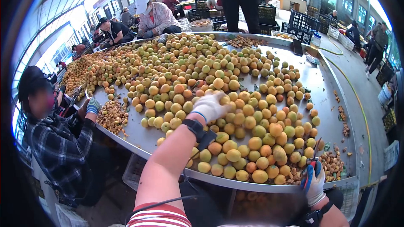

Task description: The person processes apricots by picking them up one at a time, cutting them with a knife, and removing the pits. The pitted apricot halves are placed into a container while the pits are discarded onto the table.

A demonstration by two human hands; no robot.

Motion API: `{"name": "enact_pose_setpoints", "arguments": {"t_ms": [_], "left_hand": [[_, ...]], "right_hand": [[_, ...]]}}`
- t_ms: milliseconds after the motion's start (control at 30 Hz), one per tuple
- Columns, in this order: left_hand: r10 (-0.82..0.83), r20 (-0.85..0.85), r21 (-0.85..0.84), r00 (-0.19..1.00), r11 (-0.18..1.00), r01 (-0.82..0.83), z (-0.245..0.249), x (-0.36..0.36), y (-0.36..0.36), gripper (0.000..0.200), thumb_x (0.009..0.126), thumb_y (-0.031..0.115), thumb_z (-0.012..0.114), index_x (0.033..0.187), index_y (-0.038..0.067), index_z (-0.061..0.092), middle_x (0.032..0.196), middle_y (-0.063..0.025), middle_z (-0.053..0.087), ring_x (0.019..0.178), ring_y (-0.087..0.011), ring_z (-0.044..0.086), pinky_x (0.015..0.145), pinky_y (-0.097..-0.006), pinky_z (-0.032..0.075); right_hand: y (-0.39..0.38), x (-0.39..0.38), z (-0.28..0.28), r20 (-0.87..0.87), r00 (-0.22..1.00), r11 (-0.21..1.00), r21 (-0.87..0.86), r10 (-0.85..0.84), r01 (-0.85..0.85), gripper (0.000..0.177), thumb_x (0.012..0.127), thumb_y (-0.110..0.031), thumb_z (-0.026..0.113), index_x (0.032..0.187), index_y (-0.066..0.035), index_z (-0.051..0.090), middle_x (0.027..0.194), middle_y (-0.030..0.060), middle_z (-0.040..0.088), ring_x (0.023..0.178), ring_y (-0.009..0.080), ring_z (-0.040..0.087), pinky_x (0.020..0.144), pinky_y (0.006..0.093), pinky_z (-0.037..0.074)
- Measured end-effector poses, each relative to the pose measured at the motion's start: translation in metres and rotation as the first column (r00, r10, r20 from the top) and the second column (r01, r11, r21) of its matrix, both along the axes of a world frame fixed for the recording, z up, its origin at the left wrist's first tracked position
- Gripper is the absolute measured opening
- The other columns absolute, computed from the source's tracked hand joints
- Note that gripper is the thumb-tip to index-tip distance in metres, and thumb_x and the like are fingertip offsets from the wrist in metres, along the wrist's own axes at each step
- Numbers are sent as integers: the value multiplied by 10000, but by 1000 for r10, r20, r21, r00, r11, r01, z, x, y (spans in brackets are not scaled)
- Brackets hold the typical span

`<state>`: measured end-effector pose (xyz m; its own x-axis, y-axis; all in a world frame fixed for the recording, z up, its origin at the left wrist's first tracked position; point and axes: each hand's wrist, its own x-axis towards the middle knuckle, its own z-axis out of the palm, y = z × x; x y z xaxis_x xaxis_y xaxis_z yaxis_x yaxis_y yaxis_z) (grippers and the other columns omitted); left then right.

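My left hand [210, 106], in a white glove with a dark device strapped at the wrist, reaches over the middle of the fruit heap. Its fingers are blurred among the yellow-orange fruits [233, 155], and whether they hold one cannot be made out. Near the table's front right edge, my right hand [315, 184], in a white and blue glove, is closed on red-handled pliers [312, 162]. The tool points up and away from me, beside a pile of split pits or pieces [332, 166].
The metal table [336, 113] has a raised rim. A person in a plaid shirt [63, 147] works at the left; others stand or sit beyond the far edge. Black crates [301, 21], a dark phone-like object [298, 47] and a yellow hose [357, 96] lie farther right.
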<state>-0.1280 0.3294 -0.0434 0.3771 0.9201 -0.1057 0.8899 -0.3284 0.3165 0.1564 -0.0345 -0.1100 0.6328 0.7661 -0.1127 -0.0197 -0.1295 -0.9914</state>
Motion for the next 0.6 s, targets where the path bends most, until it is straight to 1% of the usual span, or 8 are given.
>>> {"name": "enact_pose_setpoints", "arguments": {"t_ms": [67,167,267,367,400,467,533,600], "left_hand": [[-92,-86,-48,992,995,88,14,13,-29,736,853,669,600,1459,263,509,1425,-209,512,1302,-374,539,1087,-428,437],[-86,69,-110,994,990,93,9,19,-46,719,869,693,582,1451,275,516,1424,-209,513,1295,-380,543,1078,-429,446],[-255,92,-118,963,957,264,31,13,-69,726,871,705,588,1428,240,561,1426,-198,523,1294,-373,548,1077,-428,446],[-423,431,-147,797,838,525,39,-7,-50,520,943,487,665,1320,130,670,1314,-112,635,1214,-231,616,1026,-352,483],[-294,516,-239,804,853,465,46,-18,-38,428,967,402,667,1276,107,694,1229,-79,692,1127,-176,649,983,-316,509],[-230,545,-83,806,942,325,21,-41,23,411,957,394,679,1221,81,708,1137,-52,735,1038,-161,684,952,-311,528],[-22,260,165,965,986,-22,18,-62,80,416,947,415,656,1233,118,704,1199,-108,713,1081,-240,686,954,-329,529],[113,7,167,994,979,-113,20,-84,122,566,959,525,569,1404,175,583,1393,-141,601,1267,-303,586,1076,-382,458]], "right_hand": [[0,0,-1,51,999,1000,3,-8,7,186,1034,-240,599,1111,-75,563,732,-18,560,525,57,502,440,216,400],[0,-4,6,48,999,1000,-17,16,-16,175,1034,-229,595,1103,-70,572,733,-23,560,529,58,501,451,214,408],[0,-1,-2,113,993,999,-31,-18,21,186,1033,-220,592,1120,-57,582,749,-19,569,551,59,508,460,212,413],[-1,7,-14,125,992,1000,5,-10,9,242,1025,-219,603,1176,-31,582,791,-7,591,600,63,537,469,213,420],[-4,7,-11,40,999,1000,-13,-13,14,268,1025,-208,598,1228,-37,564,794,-5,591,602,67,547,455,213,420],[1,-1,1,49,998,997,-68,-26,29,299,1027,-204,590,1275,-47,533,797,3,593,576,75,540,435,213,418],[4,-7,1,61,996,995,-66,-68,72,211,1036,-213,573,1192,-74,544,747,1,568,542,75,508,434,214,392],[6,-3,-5,88,990,992,-62,-108,113,137,1044,-222,556,1109,-101,556,698,0,544,507,75,475,432,216,367]]}}
